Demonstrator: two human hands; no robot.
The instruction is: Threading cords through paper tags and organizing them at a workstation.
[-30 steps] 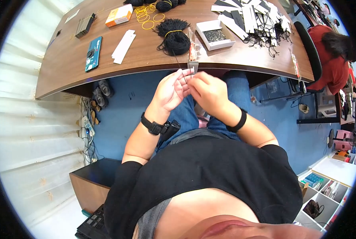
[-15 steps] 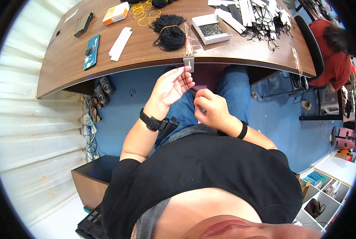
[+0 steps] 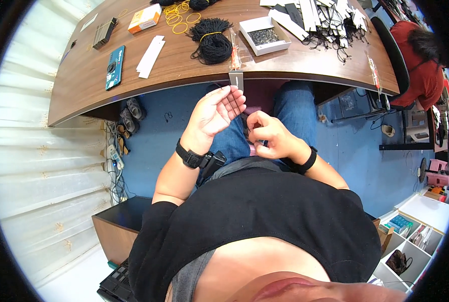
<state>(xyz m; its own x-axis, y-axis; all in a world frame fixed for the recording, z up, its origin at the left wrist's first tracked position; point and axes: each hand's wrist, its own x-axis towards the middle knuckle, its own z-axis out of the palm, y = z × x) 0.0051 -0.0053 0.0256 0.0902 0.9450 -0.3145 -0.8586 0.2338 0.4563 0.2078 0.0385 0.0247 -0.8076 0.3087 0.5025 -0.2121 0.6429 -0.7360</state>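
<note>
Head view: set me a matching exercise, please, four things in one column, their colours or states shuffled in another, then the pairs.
1. left hand
2. right hand
3. cord bundle
4. open box

A. white, with small dark pieces inside
B. palm facing up
C. curled inward
D. black, with a yellow band around it

Pairs: 1-B, 2-C, 3-D, 4-A

A pale curtain [image 3: 38, 156] hangs beside the blue floor [image 3: 151, 156] and brown desk [image 3: 83, 75].

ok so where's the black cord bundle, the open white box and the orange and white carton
Black cord bundle [image 3: 213, 49], head view: strands below its yellow band
Open white box [image 3: 273, 49], head view: near wall
Orange and white carton [image 3: 144, 18], head view: top
</note>
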